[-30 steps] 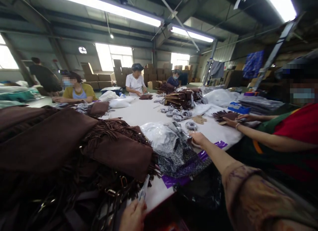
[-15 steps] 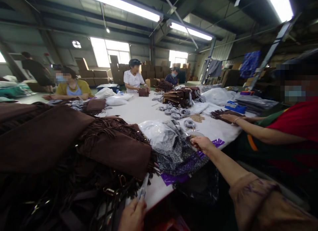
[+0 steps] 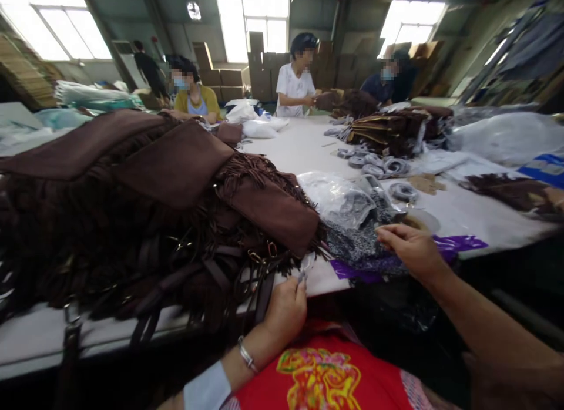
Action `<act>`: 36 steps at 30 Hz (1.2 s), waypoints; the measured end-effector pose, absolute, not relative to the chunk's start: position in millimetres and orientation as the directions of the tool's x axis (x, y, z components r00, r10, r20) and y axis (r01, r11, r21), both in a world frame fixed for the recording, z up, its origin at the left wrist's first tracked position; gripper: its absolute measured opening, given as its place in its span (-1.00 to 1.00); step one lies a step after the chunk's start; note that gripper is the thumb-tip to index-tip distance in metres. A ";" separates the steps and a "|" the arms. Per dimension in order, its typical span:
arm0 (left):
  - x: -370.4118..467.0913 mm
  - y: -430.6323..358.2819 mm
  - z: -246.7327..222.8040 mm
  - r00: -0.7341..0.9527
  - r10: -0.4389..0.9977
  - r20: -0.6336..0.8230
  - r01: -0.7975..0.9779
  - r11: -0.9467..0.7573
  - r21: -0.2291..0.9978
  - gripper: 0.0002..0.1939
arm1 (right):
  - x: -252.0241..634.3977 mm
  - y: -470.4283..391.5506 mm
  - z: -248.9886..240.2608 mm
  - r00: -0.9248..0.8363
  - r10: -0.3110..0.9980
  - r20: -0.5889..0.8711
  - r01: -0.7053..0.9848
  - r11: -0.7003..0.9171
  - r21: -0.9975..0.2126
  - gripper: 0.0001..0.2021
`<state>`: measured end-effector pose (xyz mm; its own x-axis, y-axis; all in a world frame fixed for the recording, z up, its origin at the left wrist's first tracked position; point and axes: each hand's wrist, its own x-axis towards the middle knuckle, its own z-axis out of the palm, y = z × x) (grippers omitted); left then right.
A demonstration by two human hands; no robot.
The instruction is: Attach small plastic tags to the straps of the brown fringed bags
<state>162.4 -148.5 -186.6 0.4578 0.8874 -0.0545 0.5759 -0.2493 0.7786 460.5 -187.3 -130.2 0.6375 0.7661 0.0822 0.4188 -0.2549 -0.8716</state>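
My left hand (image 3: 286, 304) is closed in a pinch on a small clear plastic piece (image 3: 307, 263) at the table's front edge, just right of the brown fringed bags (image 3: 282, 213). My right hand (image 3: 408, 248) has its fingers pinched together above a black-and-white speckled cloth (image 3: 359, 239); whatever lies between the fingertips is too small to name. Beside that hand, partly behind it, is a roll of tape (image 3: 416, 221). A crumpled clear plastic bag (image 3: 337, 198) rests on the speckled cloth. Purple plastic (image 3: 460, 244) shows from under the cloth.
Brown bags with straps and metal clasps are heaped on the left. Coiled grey straps (image 3: 403, 191) and a stack of brown pieces (image 3: 388, 131) lie farther back on the white table (image 3: 299, 148). Several people are around it; one person's hand touches brown fringed material at the far right.
The view has turned down and to the right. My right hand has drawn back from the tape roll, while my left hand still pinches the clear plastic piece.
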 end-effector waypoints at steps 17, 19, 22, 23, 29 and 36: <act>153.5 -159.4 -187.0 0.599 0.800 0.035 0.719 -0.557 0.416 -0.74 | 302.9 -167.3 -161.7 0.231 0.886 -0.403 0.294 -0.458 -0.839 -0.68; 153.6 -159.9 -188.7 0.611 0.790 0.036 0.716 -0.572 0.401 -0.75 | 303.5 -169.0 -164.8 0.250 0.884 -0.395 0.334 -0.461 -0.822 -0.68; 153.7 -159.8 -191.6 0.623 0.781 0.028 0.712 -0.582 0.394 -0.77 | 304.5 -171.1 -167.2 0.253 0.882 -0.398 0.331 -0.466 -0.821 -0.68; 153.6 -159.6 -192.1 0.624 0.781 0.025 0.711 -0.582 0.395 -0.77 | 304.9 -171.8 -167.2 0.245 0.882 -0.403 0.314 -0.465 -0.827 -0.68; 150.1 -158.8 -188.2 0.573 0.820 0.012 0.746 -0.527 0.408 -0.76 | 309.0 -177.5 -163.7 0.130 0.911 -0.391 0.209 -0.411 -0.887 -0.66; 150.4 -159.7 -185.3 0.590 0.807 0.006 0.733 -0.538 0.417 -0.75 | 316.6 -184.2 -167.4 0.087 0.953 -0.290 0.141 -0.300 -0.943 -0.73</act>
